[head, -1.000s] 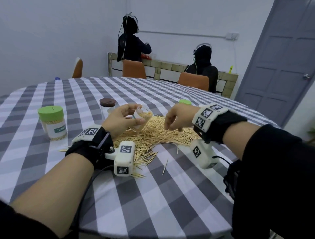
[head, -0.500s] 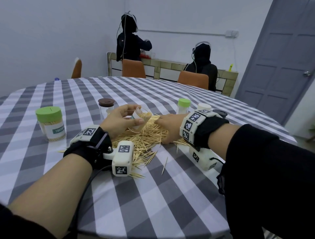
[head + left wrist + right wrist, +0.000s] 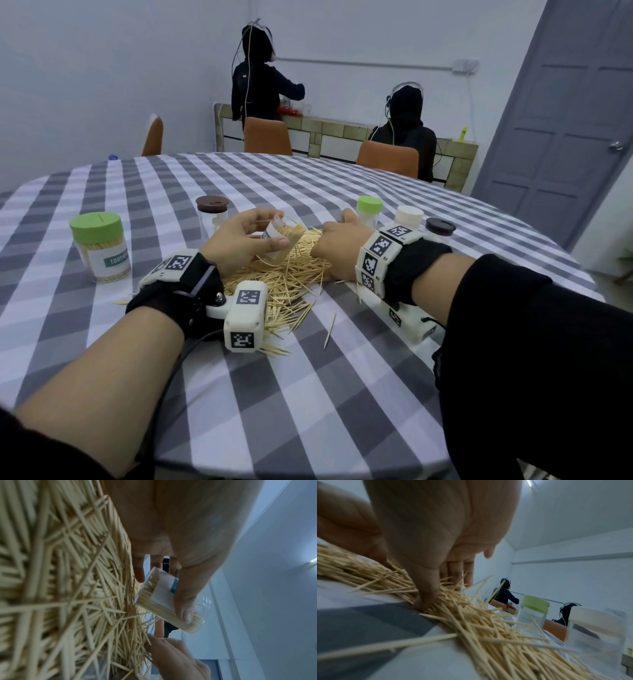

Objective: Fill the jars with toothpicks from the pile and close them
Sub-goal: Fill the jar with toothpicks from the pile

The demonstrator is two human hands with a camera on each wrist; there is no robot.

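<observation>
Checked cloth covers the tabletop (image 3: 342,394); left hand (image 3: 239,240) grips an open jar (image 3: 279,240) tilted toward the toothpick pile (image 3: 294,274), ready for the right hand (image 3: 339,250), fingers pinching up a bunch.

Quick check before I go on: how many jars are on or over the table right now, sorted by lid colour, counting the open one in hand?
Green lid: 2, the big jar at left and a small jar past the right hand
Brown lid: 2, one behind the left hand and one at far right
White lid: 1
No lid: 1, the jar in the left hand
Total: 6
</observation>
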